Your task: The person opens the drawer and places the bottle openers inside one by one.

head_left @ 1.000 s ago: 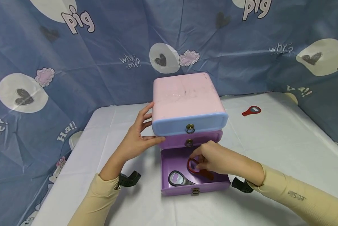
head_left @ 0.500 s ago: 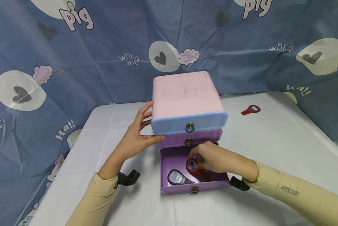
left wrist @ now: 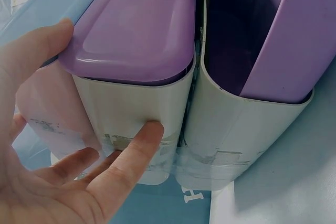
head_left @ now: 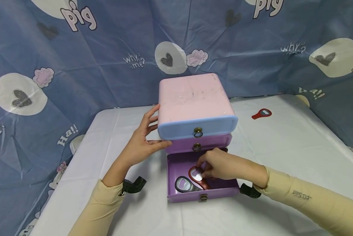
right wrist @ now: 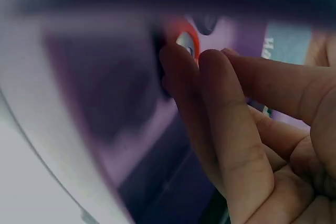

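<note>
On white table [head_left: 282, 157], right hand [head_left: 220, 165] fingers [right wrist: 210, 108] pinch red opener [head_left: 197, 177].

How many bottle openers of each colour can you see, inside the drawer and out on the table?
Red bottle openers: 2, one in the open drawer, one on the table
Black bottle openers: 1, in the open drawer
Total: 3

Right hand [head_left: 220, 165] hides the red opener's [head_left: 197, 176] handle; right-wrist view blurred
</note>
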`<state>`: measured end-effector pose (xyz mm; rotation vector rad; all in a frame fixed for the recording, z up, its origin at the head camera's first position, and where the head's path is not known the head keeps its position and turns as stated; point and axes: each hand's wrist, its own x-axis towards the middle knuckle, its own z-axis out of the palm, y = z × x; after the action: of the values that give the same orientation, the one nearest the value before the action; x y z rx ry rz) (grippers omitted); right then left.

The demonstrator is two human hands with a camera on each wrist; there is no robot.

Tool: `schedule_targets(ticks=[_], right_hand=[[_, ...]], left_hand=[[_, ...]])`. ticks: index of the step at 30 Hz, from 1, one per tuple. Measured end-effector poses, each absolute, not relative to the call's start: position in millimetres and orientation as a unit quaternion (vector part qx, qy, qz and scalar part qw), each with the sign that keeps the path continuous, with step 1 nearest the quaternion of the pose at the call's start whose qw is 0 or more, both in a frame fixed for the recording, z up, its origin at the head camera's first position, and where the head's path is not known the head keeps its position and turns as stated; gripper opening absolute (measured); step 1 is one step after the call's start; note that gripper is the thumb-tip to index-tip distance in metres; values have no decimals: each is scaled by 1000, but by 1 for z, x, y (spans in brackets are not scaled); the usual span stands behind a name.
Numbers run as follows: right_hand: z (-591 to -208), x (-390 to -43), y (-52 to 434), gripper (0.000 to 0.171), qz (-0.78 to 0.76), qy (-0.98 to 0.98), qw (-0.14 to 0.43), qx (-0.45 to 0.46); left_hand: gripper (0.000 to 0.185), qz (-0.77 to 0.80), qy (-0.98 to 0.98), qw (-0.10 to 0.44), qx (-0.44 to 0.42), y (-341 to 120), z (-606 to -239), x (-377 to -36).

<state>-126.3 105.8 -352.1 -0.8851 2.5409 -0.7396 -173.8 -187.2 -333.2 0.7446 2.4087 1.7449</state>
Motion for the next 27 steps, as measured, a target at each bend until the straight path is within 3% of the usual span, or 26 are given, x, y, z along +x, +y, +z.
schedule_targets(ticks=[9,18,22,27], right_hand=[[-330,-134,134,32,-399,831,291,-256],[-304,-136,177,39,-464,784,315,-268],[-293,-140,209,37,-500,762,296,-287],[-295,-156,259,39,-567,738,222,-289]], left_hand=[[117,564,789,36,242,-188,-331,-173],[117,558,794,35,239,-188,-332,-172],[117,558,793,35,241,-187,-332,-173],[117,560,792,38,241,-188,-333,-172]])
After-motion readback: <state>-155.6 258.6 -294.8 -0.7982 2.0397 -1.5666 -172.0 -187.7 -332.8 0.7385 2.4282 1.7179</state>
